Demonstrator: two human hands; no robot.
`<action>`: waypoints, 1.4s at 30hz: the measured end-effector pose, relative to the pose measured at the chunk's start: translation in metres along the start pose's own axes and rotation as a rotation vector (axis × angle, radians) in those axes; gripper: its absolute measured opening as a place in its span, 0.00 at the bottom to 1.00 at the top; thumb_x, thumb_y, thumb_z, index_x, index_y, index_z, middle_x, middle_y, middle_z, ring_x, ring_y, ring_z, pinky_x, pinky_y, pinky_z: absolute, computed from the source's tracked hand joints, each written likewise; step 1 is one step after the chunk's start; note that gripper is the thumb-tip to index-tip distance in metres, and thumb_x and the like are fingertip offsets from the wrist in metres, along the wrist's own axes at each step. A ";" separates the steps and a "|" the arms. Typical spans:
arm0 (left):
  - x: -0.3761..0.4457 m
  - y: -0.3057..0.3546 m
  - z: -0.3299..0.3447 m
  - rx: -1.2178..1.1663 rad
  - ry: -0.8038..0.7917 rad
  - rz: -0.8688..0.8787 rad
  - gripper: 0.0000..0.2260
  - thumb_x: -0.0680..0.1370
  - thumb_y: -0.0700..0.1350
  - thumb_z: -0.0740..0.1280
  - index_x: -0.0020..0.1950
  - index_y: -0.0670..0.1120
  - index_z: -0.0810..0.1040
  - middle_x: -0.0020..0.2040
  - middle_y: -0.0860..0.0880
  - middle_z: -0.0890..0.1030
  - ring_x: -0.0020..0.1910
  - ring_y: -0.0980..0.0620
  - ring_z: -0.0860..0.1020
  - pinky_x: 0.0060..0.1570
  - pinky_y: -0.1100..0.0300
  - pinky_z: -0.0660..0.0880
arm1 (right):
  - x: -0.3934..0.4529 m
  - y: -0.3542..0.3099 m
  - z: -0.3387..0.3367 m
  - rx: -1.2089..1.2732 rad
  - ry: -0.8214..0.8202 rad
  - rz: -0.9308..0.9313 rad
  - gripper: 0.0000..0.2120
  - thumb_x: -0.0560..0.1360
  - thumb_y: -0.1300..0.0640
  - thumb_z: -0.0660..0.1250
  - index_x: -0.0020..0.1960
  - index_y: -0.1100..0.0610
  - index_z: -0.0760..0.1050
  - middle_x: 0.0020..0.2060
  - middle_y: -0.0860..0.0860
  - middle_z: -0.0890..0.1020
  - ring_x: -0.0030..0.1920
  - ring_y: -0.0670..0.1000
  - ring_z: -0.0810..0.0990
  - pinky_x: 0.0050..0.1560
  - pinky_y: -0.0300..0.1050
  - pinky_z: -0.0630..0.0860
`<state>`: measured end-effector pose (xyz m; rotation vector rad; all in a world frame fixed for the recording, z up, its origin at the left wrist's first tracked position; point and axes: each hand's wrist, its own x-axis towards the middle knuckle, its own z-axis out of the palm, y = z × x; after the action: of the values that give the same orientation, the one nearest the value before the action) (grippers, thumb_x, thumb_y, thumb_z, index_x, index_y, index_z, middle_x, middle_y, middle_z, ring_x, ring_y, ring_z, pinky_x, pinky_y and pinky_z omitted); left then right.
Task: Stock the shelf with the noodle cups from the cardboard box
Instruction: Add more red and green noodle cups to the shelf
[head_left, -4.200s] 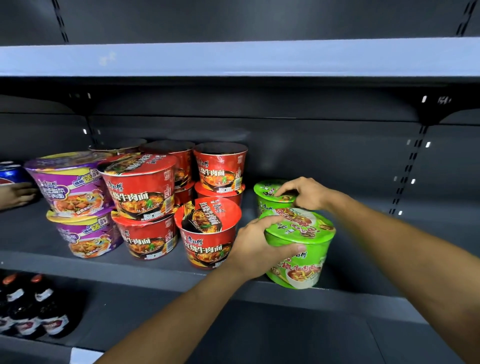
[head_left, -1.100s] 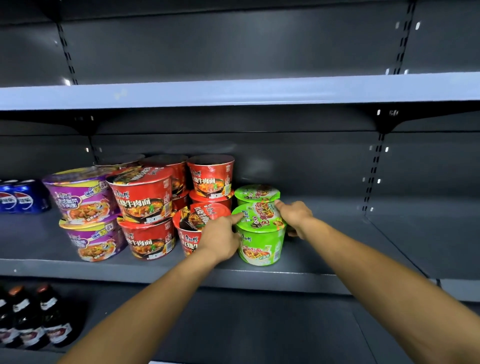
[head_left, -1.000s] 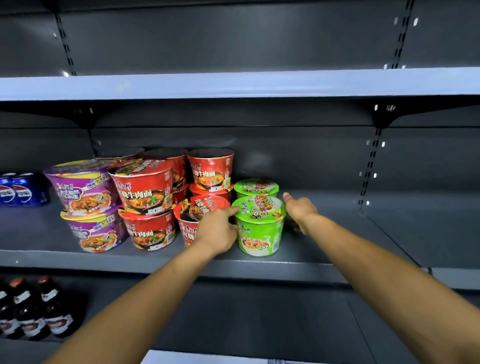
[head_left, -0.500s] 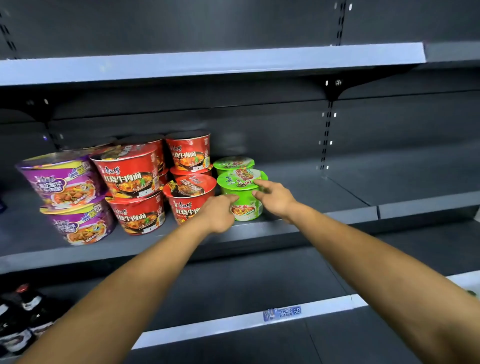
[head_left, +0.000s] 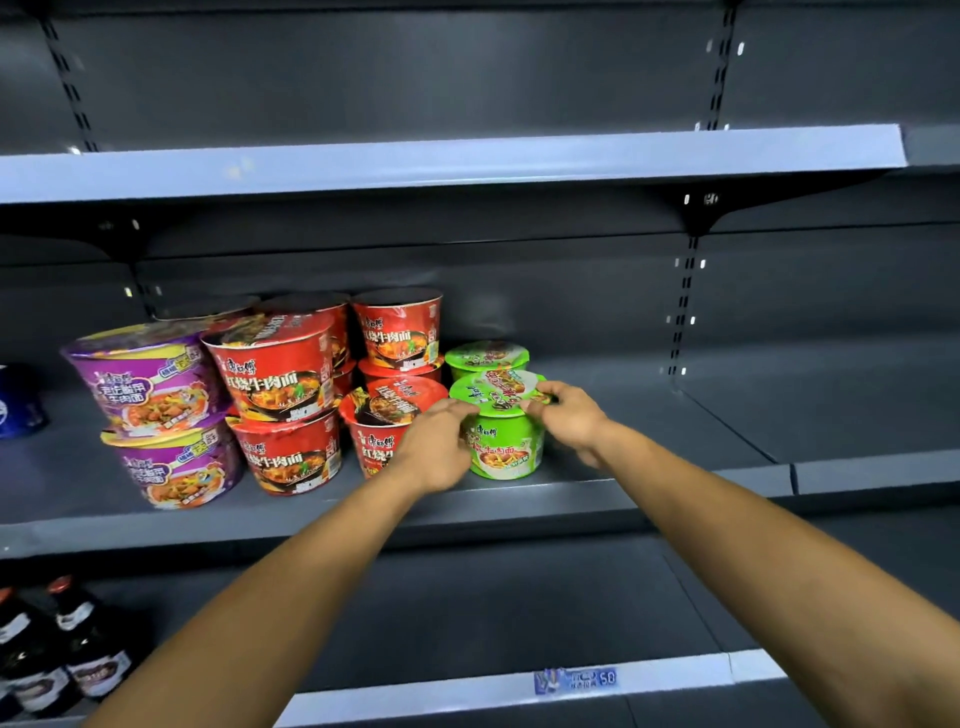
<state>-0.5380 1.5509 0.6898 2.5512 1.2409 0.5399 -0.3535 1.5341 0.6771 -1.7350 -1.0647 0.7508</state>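
Forearms are reaching in from the bottom of the head view, bare, toward the middle grey metal shelf (head_left: 519, 506). Below them, a lower shelf edge is carrying a blue price tag (head_left: 575, 679), and dark glass bottles with white labels (head_left: 62, 654) are standing at the lower left.

The left hand (head_left: 435, 451) is resting against the left side of the front green plastic noodle cup with its foil lid (head_left: 501, 426), fingers loosely curved; whether its grip is closing on the cup cannot be told, since the palm side is hidden. The right hand (head_left: 569, 420) is touching the right rim of the lid with near-straight fingers, a wide, relaxed grip rather than a pinch.

Compared with four seconds ago, when the left hand was wrapping the cup near the shelf lip, the cup is now sitting upright further in, just beside the single red noodle cup (head_left: 387, 415), and the hands are loosening. That suggests this placement is nearly finished and the next cup would have to come from the cardboard box, which is not in view.

Behind it, a second green noodle cup (head_left: 485, 356) is standing, then the red cups stacked two high (head_left: 280, 400), with more red ones at the back (head_left: 397, 327). Further left, two purple noodle cups (head_left: 150, 410) are stacked, and a blue can (head_left: 18, 402) is showing at the edge. To the right, the shelf is holding nothing.
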 end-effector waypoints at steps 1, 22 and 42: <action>0.000 0.000 -0.002 0.006 0.008 0.008 0.25 0.74 0.32 0.61 0.72 0.44 0.69 0.72 0.46 0.68 0.70 0.47 0.67 0.69 0.64 0.58 | 0.000 -0.001 -0.001 0.025 -0.021 0.017 0.24 0.75 0.53 0.68 0.70 0.53 0.67 0.61 0.52 0.78 0.57 0.52 0.77 0.55 0.49 0.77; -0.022 0.016 0.057 -0.204 0.061 0.107 0.10 0.76 0.38 0.65 0.53 0.44 0.83 0.52 0.46 0.84 0.51 0.50 0.80 0.53 0.64 0.73 | -0.055 0.045 -0.019 -0.062 0.258 -0.198 0.08 0.77 0.56 0.64 0.44 0.56 0.80 0.41 0.55 0.84 0.44 0.54 0.83 0.54 0.48 0.78; -0.256 -0.126 0.536 -0.053 -1.153 -0.145 0.06 0.74 0.44 0.67 0.47 0.43 0.79 0.50 0.42 0.81 0.51 0.44 0.78 0.43 0.60 0.69 | -0.268 0.592 0.127 -0.114 -0.190 0.997 0.07 0.72 0.54 0.70 0.38 0.49 0.73 0.41 0.50 0.78 0.37 0.47 0.75 0.41 0.37 0.73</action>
<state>-0.5394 1.3900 0.1049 2.0521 0.8782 -0.8212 -0.3823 1.2326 0.0888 -2.3170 -0.2834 1.4956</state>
